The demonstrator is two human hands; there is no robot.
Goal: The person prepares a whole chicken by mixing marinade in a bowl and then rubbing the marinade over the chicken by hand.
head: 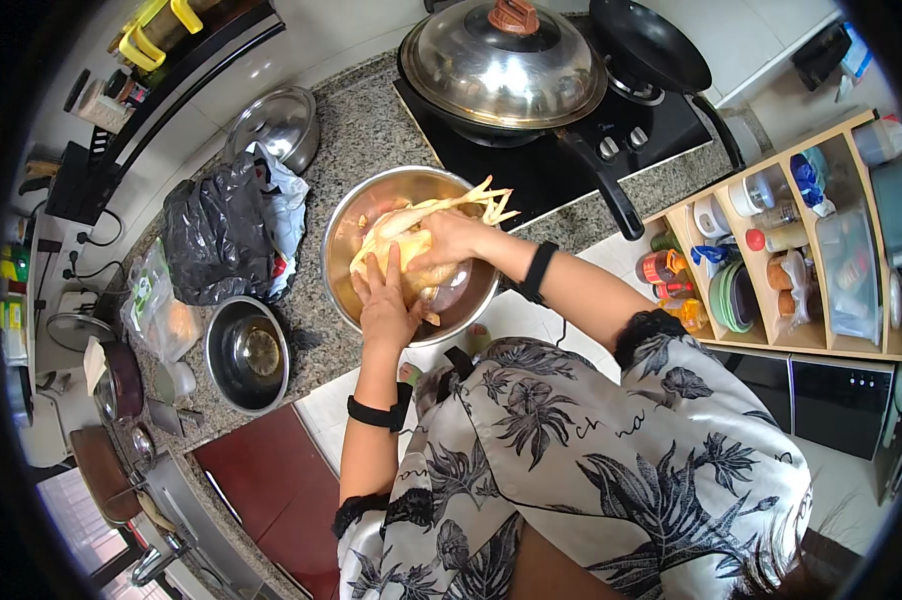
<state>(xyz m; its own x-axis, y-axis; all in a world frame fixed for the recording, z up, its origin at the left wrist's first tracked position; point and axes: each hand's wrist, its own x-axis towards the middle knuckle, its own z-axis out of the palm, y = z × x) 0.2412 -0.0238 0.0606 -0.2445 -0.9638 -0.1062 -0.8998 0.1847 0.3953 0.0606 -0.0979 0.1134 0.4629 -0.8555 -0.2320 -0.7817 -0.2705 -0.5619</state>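
Observation:
A whole raw chicken point(402, 225) with yellowish skin lies in a wide stainless steel bowl point(332, 289) on the granite counter. Its feet point(492, 201) stick out over the bowl's right rim. My left hand point(387, 304) grips the chicken's near side, fingers spread over the skin and the thumb apart by the wing tip. From the right, my right hand point(451, 238) holds the bird around its middle near the legs; some of its fingertips are hidden. Bare metal and a little liquid show at the bowl's bottom.
Behind the bowl stands a gas hob point(541, 176) with a lidded wok point(496, 75) and a frying pan point(649, 45). To the left are a black plastic bag point(214, 232), a dark-looking metal bowl point(226, 352) and a steel basin point(278, 124). A cleaver point(167, 416) lies near the sink.

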